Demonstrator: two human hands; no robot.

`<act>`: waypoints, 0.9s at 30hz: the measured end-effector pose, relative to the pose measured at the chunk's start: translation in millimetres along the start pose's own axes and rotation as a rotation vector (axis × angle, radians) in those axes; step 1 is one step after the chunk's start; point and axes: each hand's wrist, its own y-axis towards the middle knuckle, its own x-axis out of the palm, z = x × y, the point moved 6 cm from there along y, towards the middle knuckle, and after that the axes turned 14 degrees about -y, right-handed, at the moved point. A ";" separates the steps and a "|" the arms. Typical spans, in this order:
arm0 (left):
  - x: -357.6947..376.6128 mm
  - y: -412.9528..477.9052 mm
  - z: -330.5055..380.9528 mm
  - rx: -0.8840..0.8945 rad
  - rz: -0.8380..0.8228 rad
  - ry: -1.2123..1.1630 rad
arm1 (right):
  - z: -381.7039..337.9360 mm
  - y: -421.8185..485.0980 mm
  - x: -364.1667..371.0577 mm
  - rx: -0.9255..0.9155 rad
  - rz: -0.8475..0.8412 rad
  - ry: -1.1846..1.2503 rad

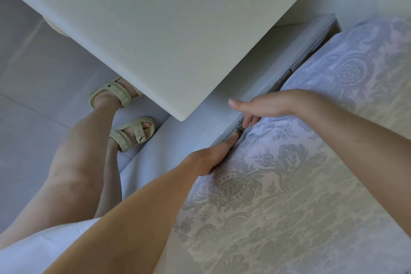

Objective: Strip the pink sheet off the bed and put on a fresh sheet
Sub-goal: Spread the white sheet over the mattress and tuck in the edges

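Damask-patterned sheet (289, 184) edge lies under straight-fingered left hand (213, 158) and right hand (255, 109).

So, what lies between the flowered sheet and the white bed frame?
A narrow dark gap, brownish inside, in the head view; the left hand and the right hand dip fingers into it.

The bed (266, 64) — white-framed — carries a pale floral sheet (289, 184) spread flat to its edge.
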 end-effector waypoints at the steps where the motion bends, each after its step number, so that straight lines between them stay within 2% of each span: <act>1: 2.1 -1.7 0.2 0.009 -0.025 -0.002 | -4.9 8.1 7.6 0.023 -0.060 -0.053; 6: -15.1 -10.9 4.0 0.091 -0.009 -0.049 | -20.1 42.2 19.4 -0.012 -0.104 -0.155; 8: -26.2 -17.9 -3.4 0.123 0.084 -0.010 | -14.7 43.1 16.4 0.087 -0.135 -0.164; 11: -42.8 -36.6 -11.6 0.349 0.333 0.067 | -13.0 41.0 13.9 0.148 -0.145 -0.149; 13: -43.5 -45.2 -20.1 0.429 0.350 0.059 | -14.9 33.3 7.1 0.140 -0.068 -0.114; 16: -41.3 -38.3 -29.1 0.288 0.301 0.044 | -22.1 7.7 -13.2 0.058 0.236 -0.052; 18: -38.3 -30.7 -31.2 0.181 0.287 0.067 | -31.8 -12.5 -17.9 -0.046 0.428 -0.146; 22: -33.3 -27.7 -28.7 0.166 0.243 0.047 | -42.7 -20.2 25.2 -0.114 0.412 -0.493; 27: -45.3 -30.9 -28.3 0.206 0.335 0.206 | -43.9 6.1 26.8 0.044 0.379 -0.651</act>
